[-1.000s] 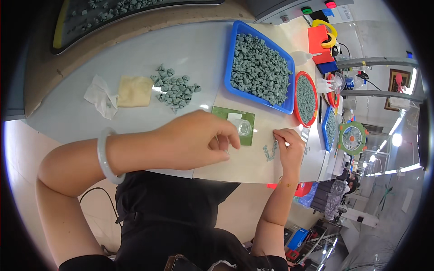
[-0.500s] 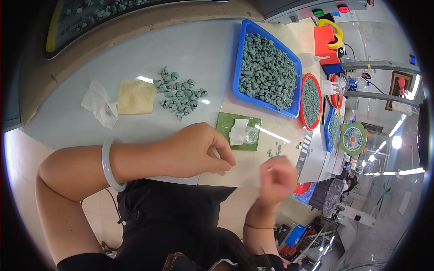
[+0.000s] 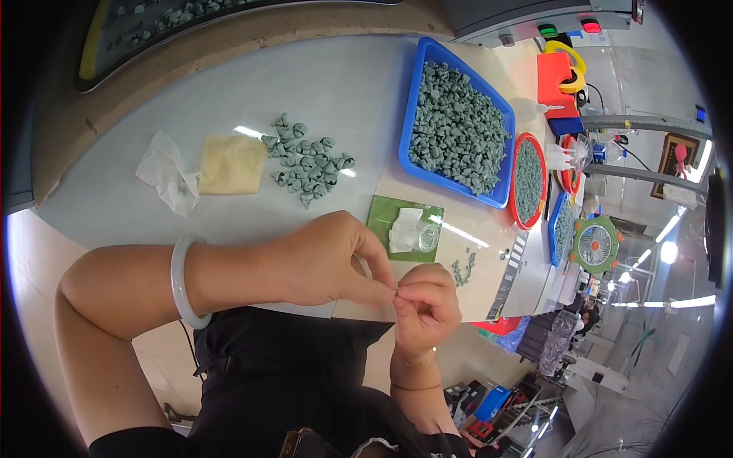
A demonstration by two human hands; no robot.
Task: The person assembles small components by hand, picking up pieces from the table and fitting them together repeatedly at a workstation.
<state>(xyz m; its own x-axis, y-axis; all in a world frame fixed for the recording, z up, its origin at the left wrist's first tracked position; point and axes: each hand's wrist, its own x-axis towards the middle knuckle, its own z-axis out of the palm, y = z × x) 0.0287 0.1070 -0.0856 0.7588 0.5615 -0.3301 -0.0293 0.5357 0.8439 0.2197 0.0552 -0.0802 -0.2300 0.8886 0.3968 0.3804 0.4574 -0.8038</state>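
1. We see our left hand point(image 3: 324, 259) and right hand point(image 3: 427, 299) meet fingertip to fingertip at the table's near edge, pinching something too small to make out.
2. At one o'clock from our hands a few small grey-green pieces point(image 3: 461, 267) lie loose on the table point(image 3: 137, 214).
3. At twelve o'clock a green mat point(image 3: 382, 217) carries a small clear glass dish point(image 3: 427, 237) and crumpled white plastic.
4. At eleven o'clock sits a heap of lumpy grey-green pieces point(image 3: 305, 160); a blue tray point(image 3: 418, 91) at one o'clock brims with more.
5. Our left wrist wears a smooth pale bangle point(image 3: 183, 281); both hands curl inward, fingers clenched.
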